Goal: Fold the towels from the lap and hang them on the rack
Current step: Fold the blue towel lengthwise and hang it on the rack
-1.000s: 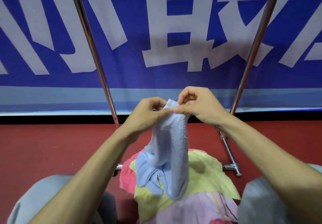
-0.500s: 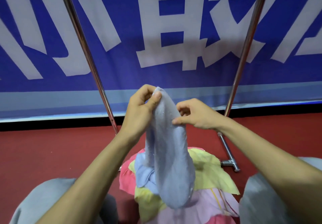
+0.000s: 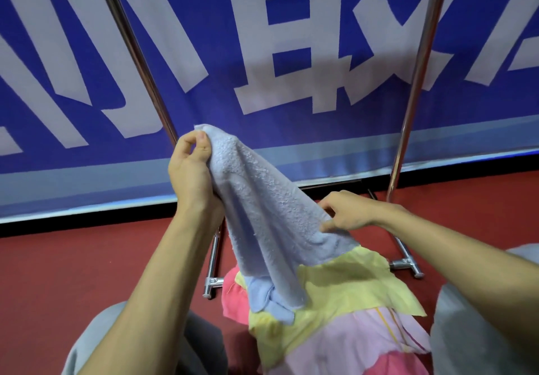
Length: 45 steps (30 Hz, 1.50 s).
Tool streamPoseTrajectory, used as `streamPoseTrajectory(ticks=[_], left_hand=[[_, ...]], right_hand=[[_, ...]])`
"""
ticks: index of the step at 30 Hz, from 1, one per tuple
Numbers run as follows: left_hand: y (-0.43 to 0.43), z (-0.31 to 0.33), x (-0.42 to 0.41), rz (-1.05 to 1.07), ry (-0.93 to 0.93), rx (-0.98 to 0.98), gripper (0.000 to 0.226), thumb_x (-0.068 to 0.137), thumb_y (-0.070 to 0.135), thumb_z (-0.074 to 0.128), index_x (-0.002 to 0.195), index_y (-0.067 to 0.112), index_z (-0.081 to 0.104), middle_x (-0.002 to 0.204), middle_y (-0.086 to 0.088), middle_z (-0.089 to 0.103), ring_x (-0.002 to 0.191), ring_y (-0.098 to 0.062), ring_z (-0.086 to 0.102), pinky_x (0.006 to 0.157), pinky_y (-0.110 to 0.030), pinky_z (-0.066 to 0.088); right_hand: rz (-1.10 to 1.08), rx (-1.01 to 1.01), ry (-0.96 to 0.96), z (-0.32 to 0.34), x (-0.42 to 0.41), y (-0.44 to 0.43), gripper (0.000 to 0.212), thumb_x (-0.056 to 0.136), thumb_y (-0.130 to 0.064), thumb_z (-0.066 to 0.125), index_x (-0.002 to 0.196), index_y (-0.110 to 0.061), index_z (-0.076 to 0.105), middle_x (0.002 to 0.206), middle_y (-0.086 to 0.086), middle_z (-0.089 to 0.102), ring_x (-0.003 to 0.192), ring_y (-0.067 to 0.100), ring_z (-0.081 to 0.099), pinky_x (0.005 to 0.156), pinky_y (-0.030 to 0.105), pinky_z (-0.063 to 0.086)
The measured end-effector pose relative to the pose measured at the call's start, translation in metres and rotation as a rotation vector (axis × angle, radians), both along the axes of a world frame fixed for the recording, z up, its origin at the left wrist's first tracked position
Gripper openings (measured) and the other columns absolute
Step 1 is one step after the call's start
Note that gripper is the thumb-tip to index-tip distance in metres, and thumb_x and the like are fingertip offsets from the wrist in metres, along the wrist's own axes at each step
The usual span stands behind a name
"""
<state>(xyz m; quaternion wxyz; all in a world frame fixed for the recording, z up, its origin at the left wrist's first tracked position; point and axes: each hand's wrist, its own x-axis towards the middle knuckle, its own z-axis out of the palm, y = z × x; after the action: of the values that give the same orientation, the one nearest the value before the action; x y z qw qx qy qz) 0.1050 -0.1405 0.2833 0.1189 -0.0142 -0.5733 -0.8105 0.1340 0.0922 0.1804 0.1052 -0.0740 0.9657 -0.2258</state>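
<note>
My left hand pinches one corner of the pale blue terry towel high, while my right hand grips its edge lower, spreading it for folding above the yellow and pink towels on my lap.

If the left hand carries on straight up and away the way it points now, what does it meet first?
Probably the rack's left pole, which rises just behind the left hand and its blue towel. Depth is unclear; it might pass beside it.

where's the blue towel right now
Centre of the head view: the blue towel is stretched between the left hand, raised, and the right hand, lower, above the yellow towel.
</note>
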Motion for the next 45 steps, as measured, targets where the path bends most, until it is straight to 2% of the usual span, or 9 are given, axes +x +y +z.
streamPoseTrajectory(ticks=[7, 13, 18, 22, 27, 30, 35, 40, 45], left_hand=[[-0.016, -0.005, -0.012, 0.108, -0.266, 0.269, 0.015, 0.094, 0.024, 0.057, 0.086, 0.015, 0.066, 0.094, -0.006, 0.07, 0.087, -0.023, 0.068, 0.078, -0.04, 0.056], [-0.023, -0.009, -0.021, 0.253, -0.418, 0.305, 0.016, 0.088, 0.024, 0.064, 0.078, 0.012, 0.062, 0.085, -0.004, 0.067, 0.085, -0.022, 0.066, 0.088, -0.041, 0.054], [-0.003, -0.015, -0.012, 0.067, -0.35, 0.12, 0.017, 0.094, 0.019, 0.054, 0.079, 0.015, 0.058, 0.074, 0.001, 0.06, 0.056, -0.008, 0.059, 0.045, -0.015, 0.045], [0.012, -0.018, -0.006, -0.031, -0.257, -0.097, 0.016, 0.089, 0.013, 0.054, 0.079, 0.015, 0.066, 0.079, 0.0, 0.067, 0.078, -0.016, 0.063, 0.063, -0.022, 0.052], [0.027, -0.021, 0.007, -0.173, -0.176, -0.242, 0.022, 0.083, 0.008, 0.052, 0.07, 0.015, 0.066, 0.08, -0.005, 0.066, 0.076, -0.018, 0.062, 0.076, -0.032, 0.05], [0.034, -0.027, 0.011, -0.203, -0.147, -0.333, 0.014, 0.085, 0.014, 0.055, 0.073, 0.015, 0.063, 0.085, -0.008, 0.068, 0.084, -0.023, 0.064, 0.088, -0.041, 0.051], [0.044, -0.036, 0.016, -0.257, -0.089, -0.425, 0.01, 0.087, 0.017, 0.063, 0.082, 0.014, 0.072, 0.086, -0.004, 0.073, 0.085, -0.017, 0.066, 0.088, -0.041, 0.052], [0.047, -0.037, 0.018, -0.282, -0.078, -0.427, 0.013, 0.087, 0.018, 0.066, 0.078, 0.012, 0.073, 0.081, -0.004, 0.073, 0.081, -0.016, 0.065, 0.09, -0.043, 0.051], [0.046, -0.035, 0.019, -0.31, -0.066, -0.414, 0.012, 0.085, 0.019, 0.067, 0.077, 0.014, 0.074, 0.086, -0.006, 0.075, 0.091, -0.023, 0.07, 0.091, -0.041, 0.052]], right_hand=[[-0.046, 0.072, -0.013, -0.003, 0.001, 0.002, 0.015, 0.075, -0.019, 0.071, 0.072, -0.009, 0.061, 0.062, 0.003, 0.054, 0.06, 0.016, 0.046, 0.057, 0.029, 0.036], [-0.201, -0.113, -0.151, 0.007, 0.006, 0.005, 0.019, 0.076, -0.015, 0.079, 0.069, -0.011, 0.062, 0.063, 0.006, 0.067, 0.045, 0.012, 0.065, 0.049, 0.018, 0.048], [-0.248, -0.447, -0.152, 0.029, 0.012, -0.002, 0.018, 0.077, -0.01, 0.078, 0.067, -0.013, 0.064, 0.054, -0.001, 0.057, 0.057, 0.021, 0.057, 0.058, 0.031, 0.055], [-0.354, -0.701, -0.03, 0.05, 0.019, -0.011, 0.011, 0.079, -0.007, 0.075, 0.085, -0.013, 0.068, 0.054, 0.001, 0.054, 0.045, 0.016, 0.05, 0.046, 0.022, 0.048], [-0.292, -0.994, -0.04, 0.073, 0.027, -0.018, 0.01, 0.085, 0.004, 0.064, 0.093, 0.003, 0.07, 0.068, 0.011, 0.068, 0.055, 0.014, 0.064, 0.057, 0.018, 0.054], [-0.225, -0.771, 0.158, 0.08, 0.031, -0.02, 0.017, 0.079, 0.007, 0.067, 0.088, -0.006, 0.073, 0.067, 0.004, 0.073, 0.06, 0.008, 0.067, 0.065, 0.02, 0.056], [-0.231, -0.397, 0.516, 0.082, 0.031, -0.023, 0.007, 0.07, -0.022, 0.081, 0.068, -0.024, 0.074, 0.06, -0.012, 0.064, 0.054, 0.002, 0.052, 0.056, 0.009, 0.037], [-0.173, -0.599, 0.526, 0.078, 0.027, -0.021, 0.011, 0.078, -0.013, 0.075, 0.072, -0.018, 0.067, 0.071, -0.005, 0.067, 0.067, 0.007, 0.06, 0.072, 0.025, 0.049], [-0.151, -0.709, 0.361, 0.076, 0.028, -0.023, 0.008, 0.083, -0.015, 0.072, 0.076, -0.012, 0.069, 0.063, 0.001, 0.062, 0.061, 0.008, 0.056, 0.054, 0.022, 0.048]])
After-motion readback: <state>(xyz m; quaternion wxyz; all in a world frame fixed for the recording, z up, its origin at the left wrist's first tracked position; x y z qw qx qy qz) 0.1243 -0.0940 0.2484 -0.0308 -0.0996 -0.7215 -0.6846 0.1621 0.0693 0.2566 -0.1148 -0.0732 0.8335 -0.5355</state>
